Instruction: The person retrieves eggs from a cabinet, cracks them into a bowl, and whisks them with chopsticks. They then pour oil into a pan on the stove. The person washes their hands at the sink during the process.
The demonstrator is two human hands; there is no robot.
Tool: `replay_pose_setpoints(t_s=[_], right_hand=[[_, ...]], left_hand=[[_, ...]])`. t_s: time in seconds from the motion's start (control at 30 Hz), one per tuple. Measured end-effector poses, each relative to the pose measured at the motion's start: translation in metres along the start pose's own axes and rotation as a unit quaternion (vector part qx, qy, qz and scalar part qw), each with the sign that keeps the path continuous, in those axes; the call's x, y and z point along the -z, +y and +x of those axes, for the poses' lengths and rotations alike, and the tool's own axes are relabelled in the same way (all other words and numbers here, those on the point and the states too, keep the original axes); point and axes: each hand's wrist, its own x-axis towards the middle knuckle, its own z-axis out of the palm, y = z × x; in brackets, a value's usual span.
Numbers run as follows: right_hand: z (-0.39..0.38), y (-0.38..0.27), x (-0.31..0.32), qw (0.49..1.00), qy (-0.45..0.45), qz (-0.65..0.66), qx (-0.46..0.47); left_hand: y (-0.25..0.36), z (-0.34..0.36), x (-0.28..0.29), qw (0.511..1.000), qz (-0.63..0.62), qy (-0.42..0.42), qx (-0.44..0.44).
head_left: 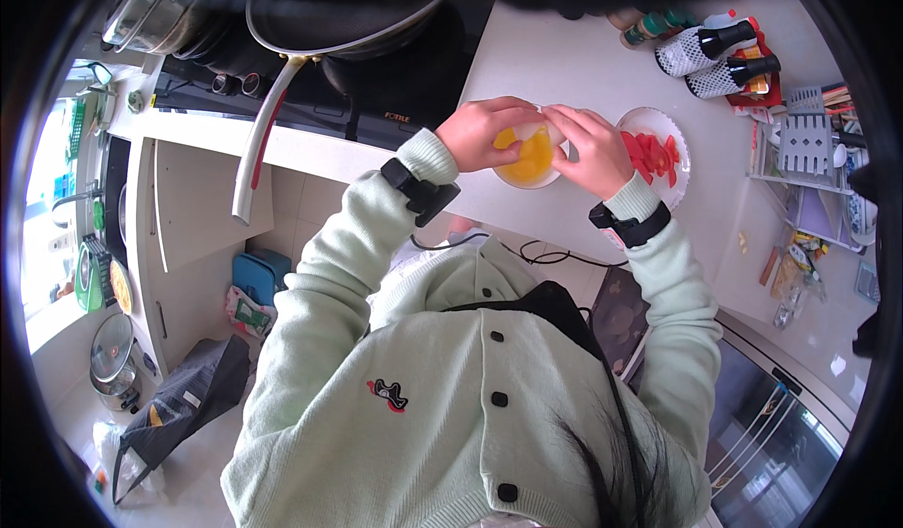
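Observation:
My left hand (483,135) and my right hand (593,148) meet above a small white bowl (532,186) on the counter. Yellow raw egg (534,159) lies in the bowl. Between my curled fingertips shows a pale, curved piece that looks like an eggshell (540,127); the fingers partly cover it. Both hands are closed on it, thumbs toward the bowl. Just right of my right hand, a white plate (684,173) holds red tomato pieces (649,153).
A frying pan (348,50) sits on the black stove (404,95), its long handle (260,142) jutting past the counter edge. Bottles (701,48) stand at the far right, near a rack with a slotted spatula (804,142). A dark cable (541,257) hangs below the counter.

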Motion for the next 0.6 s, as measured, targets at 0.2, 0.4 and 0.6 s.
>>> replay_pose_setpoints(t_s=[0.2, 0.4, 0.6], right_hand=[[0.005, -0.009, 0.016, 0.998, -0.002, -0.054, 0.044], [0.006, -0.018, 0.028, 0.996, 0.003, -0.073, 0.054], [0.002, -0.023, 0.03, 0.995, 0.017, -0.085, 0.04]], left_hand=[[0.008, 0.002, 0.01, 0.999, 0.01, 0.001, -0.044], [0.016, 0.005, 0.018, 0.997, 0.013, 0.0, -0.08], [0.019, 0.006, 0.02, 0.995, 0.018, 0.007, -0.1]])
